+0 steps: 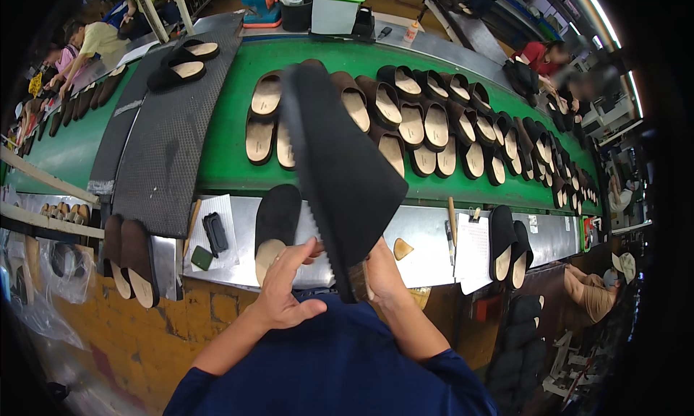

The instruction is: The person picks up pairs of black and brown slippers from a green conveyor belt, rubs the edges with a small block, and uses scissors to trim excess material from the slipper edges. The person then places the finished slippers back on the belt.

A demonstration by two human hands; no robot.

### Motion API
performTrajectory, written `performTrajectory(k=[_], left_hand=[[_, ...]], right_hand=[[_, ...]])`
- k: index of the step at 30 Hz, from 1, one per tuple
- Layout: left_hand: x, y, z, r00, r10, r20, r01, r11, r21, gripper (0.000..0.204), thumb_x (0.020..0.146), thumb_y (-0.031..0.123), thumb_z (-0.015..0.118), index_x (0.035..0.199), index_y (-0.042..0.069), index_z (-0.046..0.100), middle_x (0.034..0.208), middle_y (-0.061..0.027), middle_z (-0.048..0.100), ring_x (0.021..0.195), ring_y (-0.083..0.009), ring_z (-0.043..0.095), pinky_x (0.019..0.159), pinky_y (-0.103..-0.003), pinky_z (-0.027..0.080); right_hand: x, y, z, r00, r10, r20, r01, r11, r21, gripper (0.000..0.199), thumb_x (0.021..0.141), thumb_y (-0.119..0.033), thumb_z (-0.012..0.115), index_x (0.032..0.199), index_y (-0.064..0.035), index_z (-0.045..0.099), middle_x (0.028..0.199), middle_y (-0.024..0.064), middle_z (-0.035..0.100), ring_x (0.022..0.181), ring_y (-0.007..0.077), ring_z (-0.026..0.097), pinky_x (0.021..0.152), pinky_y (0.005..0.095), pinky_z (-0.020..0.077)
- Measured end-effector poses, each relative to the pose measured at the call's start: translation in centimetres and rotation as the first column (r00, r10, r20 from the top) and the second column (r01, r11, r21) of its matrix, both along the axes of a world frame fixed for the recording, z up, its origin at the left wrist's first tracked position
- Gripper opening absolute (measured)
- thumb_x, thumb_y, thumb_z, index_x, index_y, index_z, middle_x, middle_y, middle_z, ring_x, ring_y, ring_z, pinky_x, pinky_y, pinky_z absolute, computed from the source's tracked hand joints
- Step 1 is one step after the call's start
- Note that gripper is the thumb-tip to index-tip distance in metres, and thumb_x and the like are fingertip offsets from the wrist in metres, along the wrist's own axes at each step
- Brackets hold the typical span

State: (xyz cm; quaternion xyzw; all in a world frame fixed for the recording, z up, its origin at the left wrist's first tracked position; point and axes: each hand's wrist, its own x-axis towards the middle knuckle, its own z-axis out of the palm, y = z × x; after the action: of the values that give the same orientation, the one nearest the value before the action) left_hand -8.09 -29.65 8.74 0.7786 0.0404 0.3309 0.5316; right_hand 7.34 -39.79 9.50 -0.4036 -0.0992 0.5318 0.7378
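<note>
A black closed-toe clog (347, 177) is raised in front of me, toe up, with its ridged sole edge turned to the left. My right hand (384, 273) grips it low at the heel end. Close by the sole edge is my left hand (283, 287), its fingers stretched and thumb apart; the fingertips are partly behind the clog, and I cannot tell whether they touch it. Another black clog (278, 217) with a beige insole lies on the metal ledge (426, 268) just beyond my left hand. A small tan wedge-shaped piece (403, 248) lies right of the raised clog.
Rows of brown and black clogs (436, 125) cover the green belt (231, 156). A black textured mat (173, 127) slopes across at left. Brown clogs (137, 253), a dark brush (214, 232), a green block (202, 258), a paper sheet (473, 250) and black clogs (502, 239) line the ledge.
</note>
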Motion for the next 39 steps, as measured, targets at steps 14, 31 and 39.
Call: performTrajectory(k=[14, 31, 39], left_hand=[[-5.8, 6.4, -21.1, 0.545, 0.577, -0.608, -0.628, 0.762, 0.160, 0.044, 0.084, 0.024, 0.068, 0.116, -0.004, 0.061, 0.095, -0.0162, 0.061, 0.091, -0.0316, 0.061, 0.083, -0.039, 0.046], [0.0, 3.9, -8.0, 0.895, -0.243, 0.374, 0.423, 0.200, -0.884, 0.038, 0.097, 0.026, 0.053, 0.127, 0.002, 0.052, 0.115, -0.0093, 0.061, 0.099, -0.0180, 0.062, 0.082, -0.029, 0.053], [0.1, 0.9, -3.3, 0.973, -0.181, 0.140, 0.210, 0.462, -0.862, 0.063, 0.091, 0.013, 0.064, 0.145, 0.002, 0.033, 0.140, -0.0116, 0.046, 0.122, -0.0183, 0.050, 0.101, -0.034, 0.044]], right_hand=[[0.4, -1.5, -2.9, 0.983, -0.069, -0.170, 0.093, 0.986, 0.139, 0.047, 0.091, -0.024, 0.060, 0.131, -0.0047, 0.045, 0.072, 0.0097, 0.058, 0.057, 0.0171, 0.055, 0.052, 0.0273, 0.0461], [-1.3, -1.7, -4.6, 1.000, -0.018, -0.019, 0.019, 0.998, 0.067, 0.050, 0.088, -0.022, 0.064, 0.126, 0.0026, 0.044, 0.064, 0.0087, 0.055, 0.055, 0.0154, 0.056, 0.048, 0.0250, 0.0468], [-0.8, -2.9, -8.0, 0.987, 0.063, -0.147, -0.032, 0.978, 0.204, 0.046, 0.095, -0.020, 0.060, 0.135, -0.0027, 0.047, 0.120, 0.0062, 0.058, 0.100, 0.0117, 0.060, 0.079, 0.0259, 0.0532]])
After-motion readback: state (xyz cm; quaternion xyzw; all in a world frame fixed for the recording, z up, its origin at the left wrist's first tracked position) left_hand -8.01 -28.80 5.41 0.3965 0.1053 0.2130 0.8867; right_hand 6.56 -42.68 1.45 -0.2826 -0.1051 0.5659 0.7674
